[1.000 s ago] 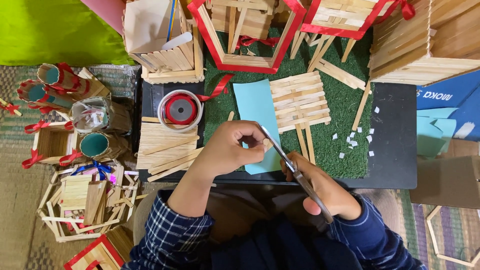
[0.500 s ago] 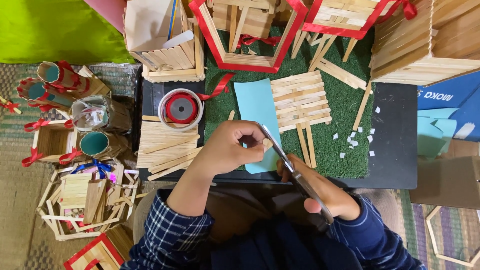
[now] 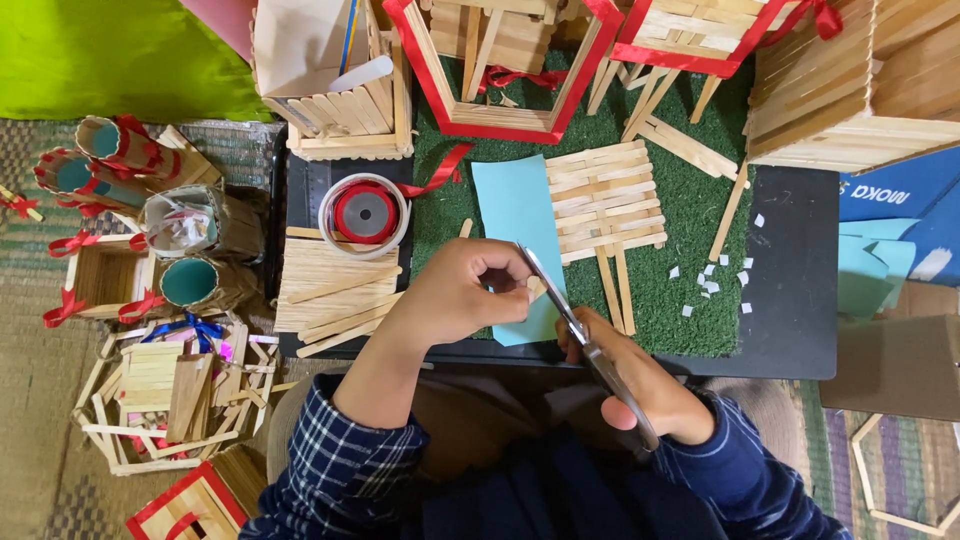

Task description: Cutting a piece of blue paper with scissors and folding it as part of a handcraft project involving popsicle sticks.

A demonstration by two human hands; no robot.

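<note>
Scissors (image 3: 585,335) sit in the right hand (image 3: 630,375), whose fingers are wrapped through and around the handles, while the slim blades run up and away from them toward the left hand (image 3: 460,290). Those left fingers are curled shut, pinching a small wooden piece (image 3: 537,288) right at the blade tips; whether the blades are parted or closed on it I cannot tell. Directly beneath and just beyond the left fingers lies a light blue paper sheet (image 3: 512,215), flat on a patch of green turf mat (image 3: 690,215) that covers part of the black worktop (image 3: 795,290). Just past the blade tips, touching the paper's far edge, rests a flat panel of craft sticks (image 3: 605,200) with two sticks trailing back toward the right fingers. Small white paper scraps (image 3: 715,280) are scattered on the turf beyond the right hand. Outward from the left fingers lies a stack of loose craft sticks (image 3: 335,285), and just beyond that a roll of red ribbon (image 3: 365,213). Farther from both hands stand a red-edged stick frame (image 3: 500,70) and a stick box (image 3: 345,115). Well away from the left wrist, off the worktop, paper-tube cups with red bows (image 3: 130,165) cluster on a woven mat.
</note>
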